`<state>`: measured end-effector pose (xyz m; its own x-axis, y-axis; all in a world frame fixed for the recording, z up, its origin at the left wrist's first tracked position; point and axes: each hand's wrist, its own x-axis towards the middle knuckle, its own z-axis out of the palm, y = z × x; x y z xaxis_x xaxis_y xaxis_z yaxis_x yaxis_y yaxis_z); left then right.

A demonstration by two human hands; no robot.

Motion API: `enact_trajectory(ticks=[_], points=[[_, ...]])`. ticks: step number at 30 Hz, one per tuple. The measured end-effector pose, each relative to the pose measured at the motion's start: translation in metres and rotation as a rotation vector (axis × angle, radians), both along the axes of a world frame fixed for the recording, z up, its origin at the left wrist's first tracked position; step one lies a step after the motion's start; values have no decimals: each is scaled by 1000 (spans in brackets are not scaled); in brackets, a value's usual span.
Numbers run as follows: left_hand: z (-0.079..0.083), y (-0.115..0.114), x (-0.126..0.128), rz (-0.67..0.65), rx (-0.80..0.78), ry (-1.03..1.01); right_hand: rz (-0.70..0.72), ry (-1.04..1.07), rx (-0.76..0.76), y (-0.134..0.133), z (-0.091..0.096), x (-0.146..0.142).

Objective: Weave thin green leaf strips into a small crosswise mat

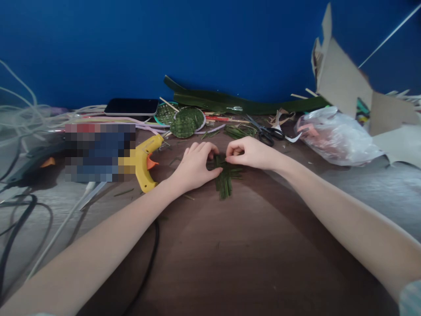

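A small woven piece of green leaf strips (225, 183) lies on the brown table between my hands, its loose strip ends pointing toward me and to the right. My left hand (198, 163) grips its left side, thumb on top and fingers curled at the far edge. At its upper right, my right hand (251, 153) pinches with thumb and forefinger at the strips. The fingertips cover part of the weave. Behind my hands rests a round woven leaf disc (183, 123), overlapping another disc with a pale rim.
A yellow glue gun (146, 162) lies left of my left hand. Scissors (265, 131), leaf scraps (240, 131) and a long green leaf (223, 102) lie behind. A phone (131, 106) is at back left; a plastic bag (337, 136) and cardboard (344, 79) stand right. Cables (154, 250) cross the left.
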<state>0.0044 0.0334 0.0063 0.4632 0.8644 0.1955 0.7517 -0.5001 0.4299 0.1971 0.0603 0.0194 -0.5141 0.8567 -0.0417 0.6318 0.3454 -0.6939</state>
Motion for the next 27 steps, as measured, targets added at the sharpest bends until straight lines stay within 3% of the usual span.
enact_trajectory(ticks=[18,27], points=[[3,-3,1,-98,31,-40,93,-94,-91,-2,8,0],[2,-3,0,-113,73,-50,53,-113,-103,-2,9,-1]])
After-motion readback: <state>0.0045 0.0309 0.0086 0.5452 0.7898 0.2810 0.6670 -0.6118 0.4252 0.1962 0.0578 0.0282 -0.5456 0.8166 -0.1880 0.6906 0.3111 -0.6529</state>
